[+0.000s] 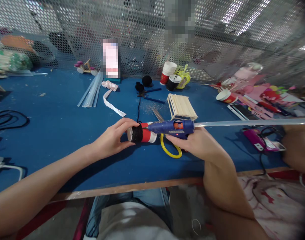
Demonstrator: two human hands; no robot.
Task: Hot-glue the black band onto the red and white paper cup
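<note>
Nearest, at the tabletop edge: left hand curled around a paper cup lying on its side, fingers over the black-wrapped end, thumb beneath. Right hand closed around a blue glue gun, nozzle touching the cup where black wrap meets red band, a long clear glue stick jutting from the back. Under the gun, yellow-handled scissors flat on the blue surface. Black wrap covering only the end by the left hand; red and white paper bare on the rest, so apparently partway through, with more covering and gluing left. Just behind, a small frame of wooden sticks. Farther back, black pompoms, a white ribbon, spare glue sticks, stacked cups. At far right, another person's hand beside a phone.
</note>
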